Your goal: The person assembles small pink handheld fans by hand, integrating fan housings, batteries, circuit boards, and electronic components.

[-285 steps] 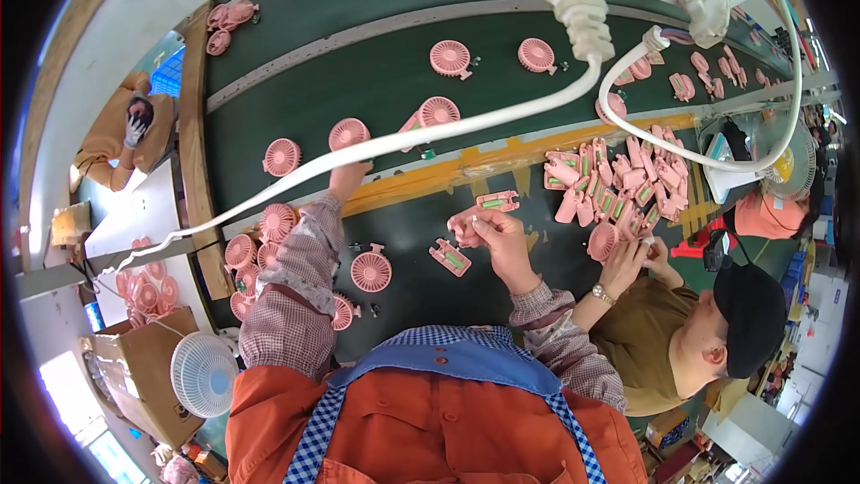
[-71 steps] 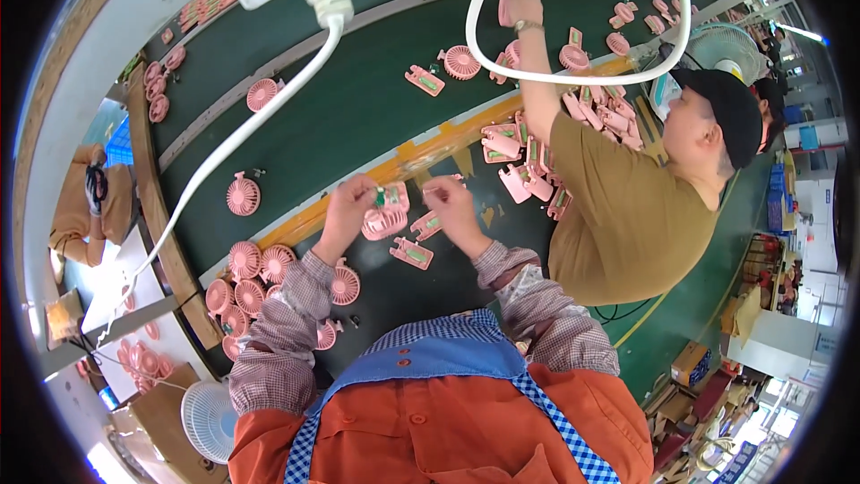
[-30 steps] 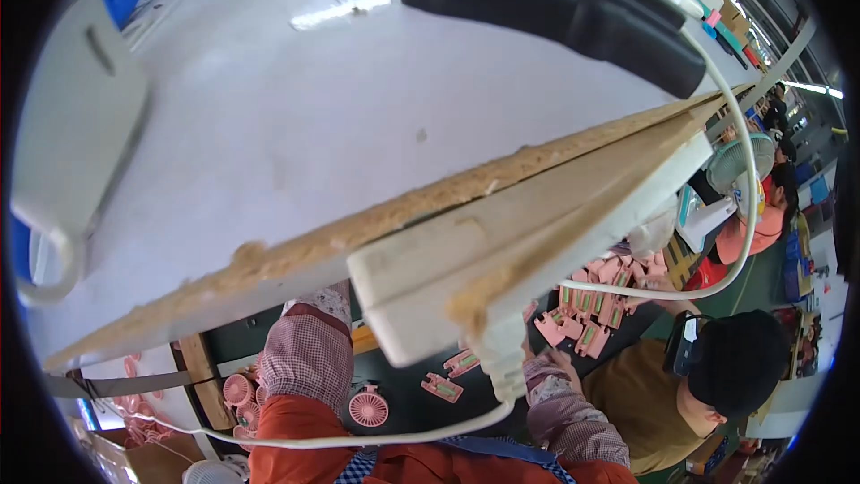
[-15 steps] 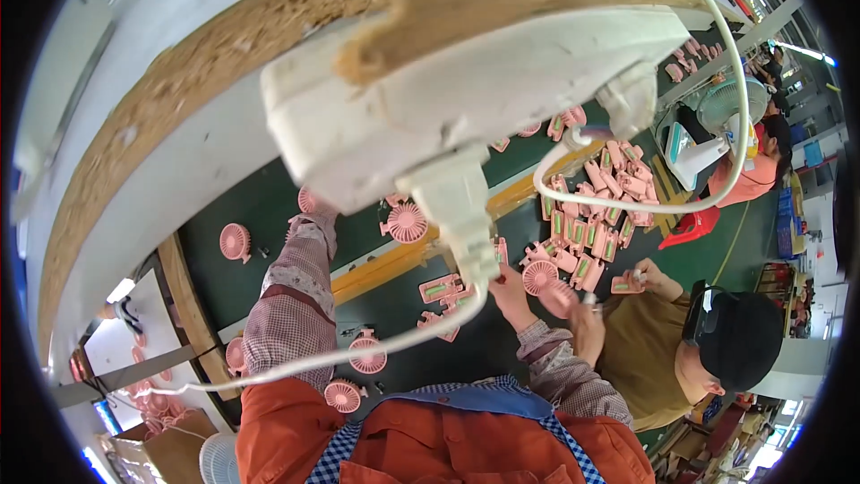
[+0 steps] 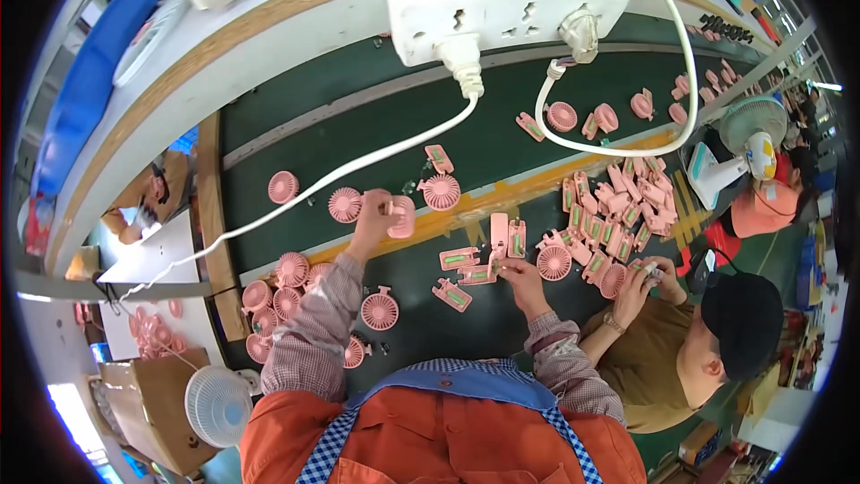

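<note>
Held fan unit: pink and rounded, it was up in the person's left hand, over the yellow-taped strip along the far edge of the bench.
Left-hand grip: thumb and fingers pinched the unit at its near side.
Right hand: its fingertips were at the end of a pink shell on the bench; whether they gripped it could not be told.
Open shells: more with green parts inside lay just beside that one, and a large pile of shells spread farther right.
Round fan heads: one lay between the forearms, and a cluster sat by the left sleeve.
Green surface past the tape: a fan head lay just beside the left hand, another to its right.
Co-worker: in black cap and brown top, worked at the right, both hands close together around something too small to tell.
Overhead: a white power strip trailed a white cable leftward.
Lower left: a white fan stood near a cardboard box.
</note>
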A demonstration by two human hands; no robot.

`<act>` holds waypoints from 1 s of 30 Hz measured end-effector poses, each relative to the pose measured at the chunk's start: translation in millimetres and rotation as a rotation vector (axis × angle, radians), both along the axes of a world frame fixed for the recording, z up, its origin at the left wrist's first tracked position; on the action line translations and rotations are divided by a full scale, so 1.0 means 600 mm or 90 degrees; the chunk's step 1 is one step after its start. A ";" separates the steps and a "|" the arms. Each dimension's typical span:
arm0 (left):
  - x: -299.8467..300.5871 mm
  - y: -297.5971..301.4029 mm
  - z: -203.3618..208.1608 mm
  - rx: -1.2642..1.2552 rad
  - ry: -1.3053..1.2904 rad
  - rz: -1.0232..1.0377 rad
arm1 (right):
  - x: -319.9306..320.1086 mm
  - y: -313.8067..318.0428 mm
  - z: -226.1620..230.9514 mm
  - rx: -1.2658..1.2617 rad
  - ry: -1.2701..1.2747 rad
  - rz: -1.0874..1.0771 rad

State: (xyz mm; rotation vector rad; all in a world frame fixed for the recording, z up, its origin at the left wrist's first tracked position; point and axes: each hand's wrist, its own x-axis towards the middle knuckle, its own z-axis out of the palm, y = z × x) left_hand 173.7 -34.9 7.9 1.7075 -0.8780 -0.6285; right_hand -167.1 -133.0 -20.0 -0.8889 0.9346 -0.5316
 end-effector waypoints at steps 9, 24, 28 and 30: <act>-0.126 0.160 0.073 -0.121 0.587 -0.032 | 0.010 0.049 0.036 0.004 -0.060 0.063; -0.249 0.247 0.127 0.086 0.097 0.048 | 0.017 0.173 0.219 -0.249 -0.050 0.247; -0.272 0.250 0.157 -0.010 0.257 0.045 | 0.019 0.184 0.244 -0.245 -0.070 0.262; -0.279 0.246 0.177 -0.037 0.258 0.028 | 0.024 0.184 0.269 -0.282 -0.034 0.278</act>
